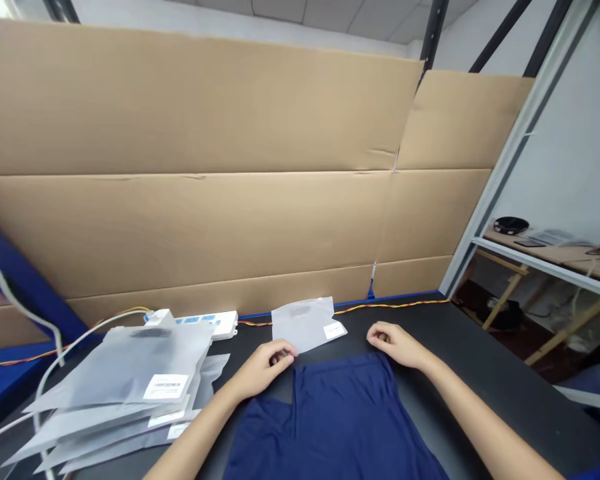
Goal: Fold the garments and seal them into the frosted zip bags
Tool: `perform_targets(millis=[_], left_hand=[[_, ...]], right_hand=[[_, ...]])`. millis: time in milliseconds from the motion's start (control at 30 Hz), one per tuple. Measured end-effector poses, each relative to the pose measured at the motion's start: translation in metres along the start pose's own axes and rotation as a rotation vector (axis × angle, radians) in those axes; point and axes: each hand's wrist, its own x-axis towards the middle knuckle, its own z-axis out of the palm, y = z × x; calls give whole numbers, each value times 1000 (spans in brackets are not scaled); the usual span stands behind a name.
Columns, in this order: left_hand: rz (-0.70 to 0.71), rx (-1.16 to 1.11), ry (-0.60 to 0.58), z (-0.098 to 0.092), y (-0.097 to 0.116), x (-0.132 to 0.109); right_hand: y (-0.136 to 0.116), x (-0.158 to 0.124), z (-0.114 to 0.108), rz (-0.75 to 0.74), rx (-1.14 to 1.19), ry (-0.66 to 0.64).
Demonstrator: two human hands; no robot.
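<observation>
A dark navy garment (340, 413) lies spread on the black tabletop in front of me, its straight upper edge facing away and a folded part at its left. My left hand (266, 365) is beside the garment's upper left corner, fingers loosely curled in, with nothing visible in them. Just beyond the upper right corner, my right hand (396, 341) hovers with fingers curled together, and I see no cloth in its grasp. Between the hands, farther back, a translucent plastic bag (300, 325) with a white label rests near the cardboard wall.
At the left, a stack of translucent labelled bags (125, 367) holds dark contents. Behind it sit a white power strip (225, 325) and white cables (47, 380). A cardboard wall (205, 227) borders the back of the table. A metal frame post (510, 160) stands at right.
</observation>
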Motion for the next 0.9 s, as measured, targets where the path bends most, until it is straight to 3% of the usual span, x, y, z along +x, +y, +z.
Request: perform_targets(millis=[167, 467, 733, 900], left_hand=[[-82, -186, 152, 1, -23, -3], [-45, -170, 154, -1, -19, -4], [15, -33, 163, -1, -13, -6], [11, -14, 228, 1, -17, -6]], right_hand=[[22, 14, 16, 16, 26, 103], [20, -3, -9, -33, 15, -192], [18, 7, 15, -18, -8, -31], [18, 10, 19, -16, -9, 3]])
